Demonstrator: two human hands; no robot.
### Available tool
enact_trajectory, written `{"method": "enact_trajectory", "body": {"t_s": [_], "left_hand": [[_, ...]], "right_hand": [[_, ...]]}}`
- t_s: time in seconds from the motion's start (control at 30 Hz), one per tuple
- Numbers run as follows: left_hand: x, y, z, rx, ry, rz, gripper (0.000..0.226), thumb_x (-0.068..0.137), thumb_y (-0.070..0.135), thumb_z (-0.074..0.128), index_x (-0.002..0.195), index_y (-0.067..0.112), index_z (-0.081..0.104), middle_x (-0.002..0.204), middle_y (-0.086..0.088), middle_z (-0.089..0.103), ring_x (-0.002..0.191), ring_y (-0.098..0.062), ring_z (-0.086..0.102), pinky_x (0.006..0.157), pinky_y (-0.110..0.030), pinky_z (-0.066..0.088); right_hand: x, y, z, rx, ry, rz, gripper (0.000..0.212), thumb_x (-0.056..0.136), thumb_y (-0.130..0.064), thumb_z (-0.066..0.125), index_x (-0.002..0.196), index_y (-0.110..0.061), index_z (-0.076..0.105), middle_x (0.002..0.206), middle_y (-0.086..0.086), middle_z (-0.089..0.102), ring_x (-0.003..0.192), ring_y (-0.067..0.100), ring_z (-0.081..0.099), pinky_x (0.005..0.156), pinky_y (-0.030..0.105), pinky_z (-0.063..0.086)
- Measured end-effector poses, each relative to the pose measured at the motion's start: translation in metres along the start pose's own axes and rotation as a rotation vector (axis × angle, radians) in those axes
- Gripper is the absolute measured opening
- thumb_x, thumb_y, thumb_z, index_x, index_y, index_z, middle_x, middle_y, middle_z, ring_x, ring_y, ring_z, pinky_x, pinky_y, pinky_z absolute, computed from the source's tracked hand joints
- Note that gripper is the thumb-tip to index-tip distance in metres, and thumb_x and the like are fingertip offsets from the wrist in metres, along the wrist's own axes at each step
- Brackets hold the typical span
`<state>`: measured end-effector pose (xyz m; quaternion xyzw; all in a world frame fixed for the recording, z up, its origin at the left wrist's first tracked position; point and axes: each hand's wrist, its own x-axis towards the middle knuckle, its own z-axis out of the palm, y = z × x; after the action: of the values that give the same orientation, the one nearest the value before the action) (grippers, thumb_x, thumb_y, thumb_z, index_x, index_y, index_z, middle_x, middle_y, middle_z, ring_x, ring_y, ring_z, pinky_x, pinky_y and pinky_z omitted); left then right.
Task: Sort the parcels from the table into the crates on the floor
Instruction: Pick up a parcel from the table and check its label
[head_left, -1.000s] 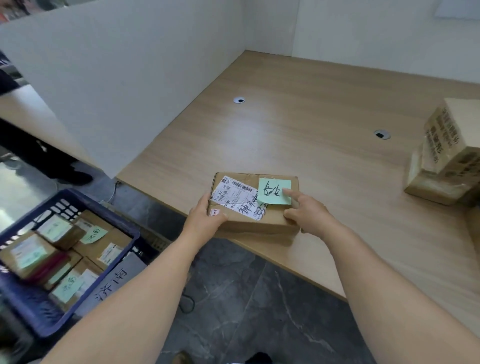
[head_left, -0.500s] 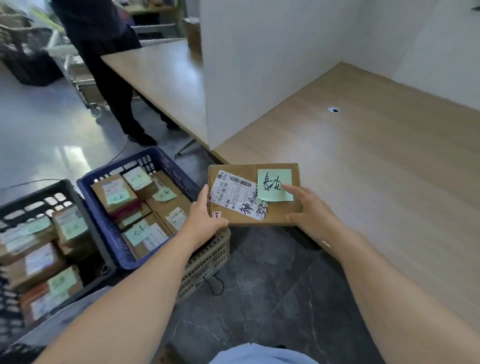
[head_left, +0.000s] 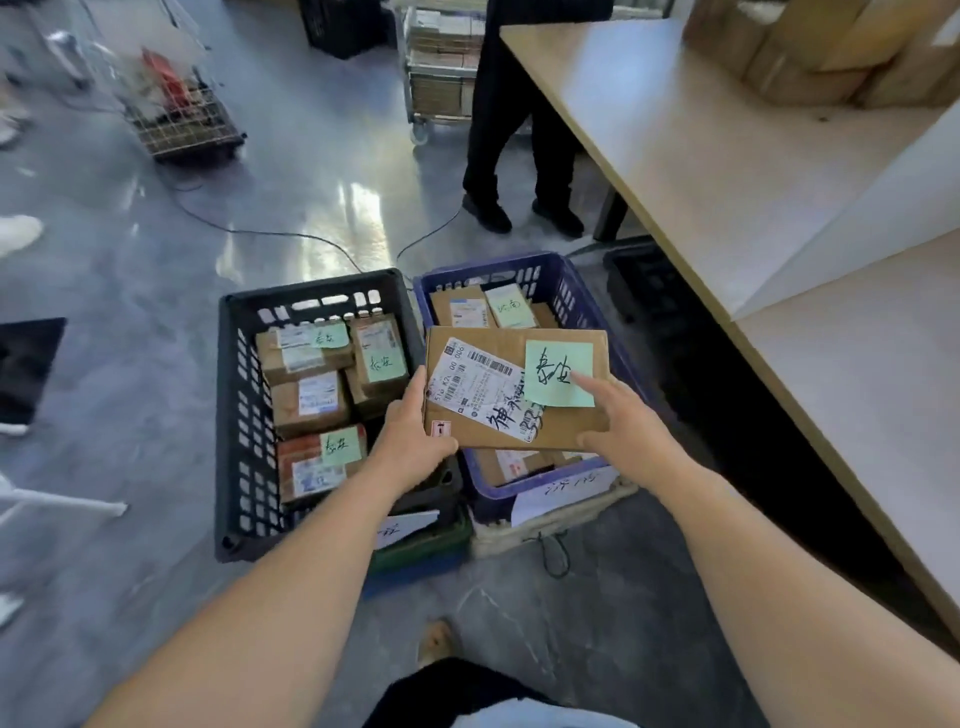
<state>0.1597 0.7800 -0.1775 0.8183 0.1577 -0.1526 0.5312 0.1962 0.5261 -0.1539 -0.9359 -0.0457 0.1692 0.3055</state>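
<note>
A flat brown cardboard parcel (head_left: 498, 343) with a white shipping label and a green sticky note hangs in the air over the blue crate (head_left: 571, 291). My left hand (head_left: 410, 436) grips its left edge, thumb on top. My right hand (head_left: 623, 431) holds its right lower corner, with the index finger lying on the green note. The black crate (head_left: 234, 415) stands on the floor left of the blue one and holds several parcels with green notes. The blue crate also holds several parcels, mostly hidden under the held parcel.
The wooden table (head_left: 701, 171) runs along the right, split by a white divider (head_left: 857, 218), with stacked cartons (head_left: 831, 47) at its far end. A person in dark trousers (head_left: 519, 130) stands beyond the crates. Wire carts (head_left: 182, 114) and a cable (head_left: 291, 239) are on the grey floor.
I have lifted the parcel off the table's edge and swung it left, so it now hangs over the blue crate. The view has turned from the table to the floor crates.
</note>
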Motion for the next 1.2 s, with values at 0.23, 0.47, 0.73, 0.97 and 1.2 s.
{"method": "enact_trajectory", "body": {"t_s": [0.23,0.47,0.73,0.97,1.2], "left_hand": [[0.016,-0.05,-0.079,-0.052,0.138,-0.098,0.1,0.081,-0.004,0.065,0.153,0.034,0.008,0.148,0.0,0.039,0.123,-0.017,0.045,0.088,-0.024,0.041],[0.022,-0.094,-0.113,-0.058,0.247,-0.216,0.096,0.08,-0.005,0.067,0.15,0.037,0.017,0.118,0.019,0.049,0.092,0.004,0.054,0.061,-0.005,0.039],[0.049,-0.14,-0.118,0.014,0.263,-0.364,0.09,0.08,-0.006,0.065,0.146,0.037,0.022,0.123,0.007,0.056,0.087,-0.001,0.057,0.054,-0.01,0.04],[0.077,-0.187,-0.118,0.139,0.181,-0.47,0.084,0.086,-0.001,0.055,0.151,0.033,0.014,0.126,-0.001,0.055,0.1,-0.019,0.057,0.079,-0.035,0.049],[0.11,-0.229,-0.13,0.257,0.094,-0.487,0.081,0.09,0.006,0.053,0.15,0.038,0.01,0.123,-0.004,0.055,0.094,-0.023,0.061,0.078,-0.043,0.054]], "right_hand": [[0.067,-0.072,0.057,-0.106,-0.161,-0.105,0.078,0.088,-0.011,0.064,0.146,-0.046,0.025,0.157,-0.003,0.021,0.127,0.021,0.046,0.077,0.02,0.045],[0.117,-0.107,0.114,-0.141,-0.335,-0.19,0.076,0.09,-0.009,0.058,0.148,-0.044,0.022,0.159,-0.001,0.016,0.127,0.025,0.045,0.079,0.027,0.048],[0.158,-0.101,0.173,-0.16,-0.485,-0.181,0.076,0.091,-0.006,0.05,0.15,-0.041,0.016,0.159,-0.002,0.012,0.118,0.024,0.051,0.086,0.034,0.052],[0.167,-0.087,0.228,-0.14,-0.579,-0.112,0.072,0.095,-0.007,0.049,0.152,-0.034,0.015,0.159,0.001,0.011,0.13,0.023,0.042,0.097,0.032,0.046],[0.18,-0.082,0.279,-0.034,-0.55,-0.015,0.065,0.096,-0.008,0.046,0.151,-0.031,0.021,0.156,-0.002,0.019,0.131,0.022,0.037,0.101,0.029,0.041]]}}
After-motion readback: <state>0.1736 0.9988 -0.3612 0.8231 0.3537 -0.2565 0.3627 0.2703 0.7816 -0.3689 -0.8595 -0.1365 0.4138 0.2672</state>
